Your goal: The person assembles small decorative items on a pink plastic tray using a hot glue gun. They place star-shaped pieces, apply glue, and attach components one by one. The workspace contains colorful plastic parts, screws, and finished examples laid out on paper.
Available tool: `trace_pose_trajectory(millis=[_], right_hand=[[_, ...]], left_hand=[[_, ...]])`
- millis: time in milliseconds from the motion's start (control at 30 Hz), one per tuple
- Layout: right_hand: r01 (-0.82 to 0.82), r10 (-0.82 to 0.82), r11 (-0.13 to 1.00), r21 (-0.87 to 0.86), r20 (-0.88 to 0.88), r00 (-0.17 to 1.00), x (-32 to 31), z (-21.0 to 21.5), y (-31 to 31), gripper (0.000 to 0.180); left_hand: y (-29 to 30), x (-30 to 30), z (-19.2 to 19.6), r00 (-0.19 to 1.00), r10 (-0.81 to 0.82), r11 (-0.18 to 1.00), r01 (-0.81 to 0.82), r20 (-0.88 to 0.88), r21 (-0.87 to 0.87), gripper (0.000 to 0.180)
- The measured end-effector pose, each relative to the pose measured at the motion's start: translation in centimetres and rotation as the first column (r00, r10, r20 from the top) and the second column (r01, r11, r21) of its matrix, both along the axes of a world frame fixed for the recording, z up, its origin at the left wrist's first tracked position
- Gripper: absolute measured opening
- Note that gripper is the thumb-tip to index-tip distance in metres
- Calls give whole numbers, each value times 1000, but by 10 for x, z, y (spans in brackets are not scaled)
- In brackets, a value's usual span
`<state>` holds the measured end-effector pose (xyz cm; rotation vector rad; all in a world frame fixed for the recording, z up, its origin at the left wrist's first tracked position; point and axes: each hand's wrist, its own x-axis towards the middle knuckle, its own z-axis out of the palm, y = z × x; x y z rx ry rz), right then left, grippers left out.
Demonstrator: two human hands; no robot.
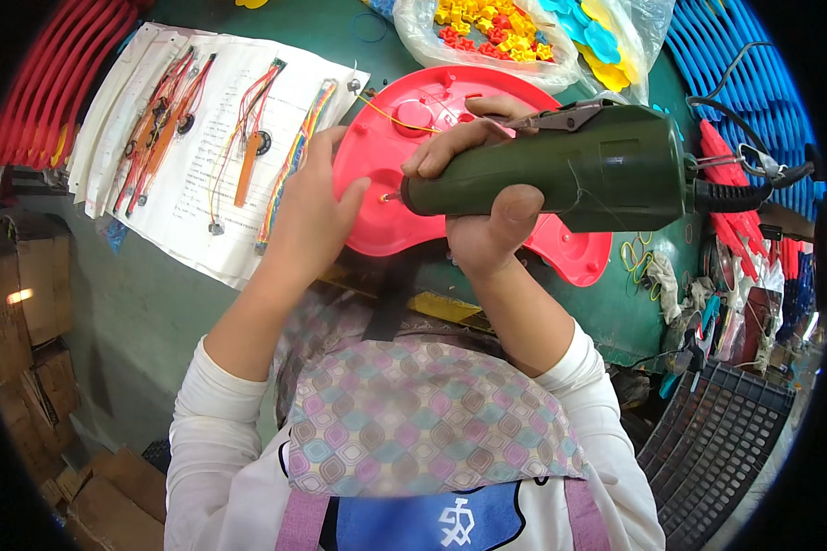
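A red plastic shell [487, 84] with curved lobes and raised posts lies on the bench in front of me. My left hand [314, 207] grips its left edge, thumb over the rim and index finger along the side; the other fingers are mostly hidden. My right hand [487, 216] is wrapped around a dark green electric screwdriver [560, 170] held almost level. Its tip points left, at a small shiny spot on the shell close to my left thumb. A yellow wire [397, 119] runs across the shell's upper left part.
Printed sheets [220, 165] at left carry wired small parts [161, 119] and a rainbow ribbon cable [294, 165]. Behind the shell stands a plastic bag [413, 32] of yellow and red pieces. Red [55, 83] and blue [744, 73] stacked parts flank the bench. A black cord [735, 196] trails from the screwdriver.
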<state>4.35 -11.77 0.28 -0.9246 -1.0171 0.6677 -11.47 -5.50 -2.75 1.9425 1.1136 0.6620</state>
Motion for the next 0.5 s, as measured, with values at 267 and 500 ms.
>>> trace_pose_trajectory(millis=[267, 500], right_hand=[[-75, 75, 997, -17, 14, 997, -1, -6, 3, 87], [-272, 274, 962, -37, 61, 960, -1, -3, 14, 93]], left_hand=[[-1, 0, -1, 1000, 2, 1000, -2, -11, -9, 52], [-1, 1, -2, 999, -26, 998, 28, -32, 51, 52]])
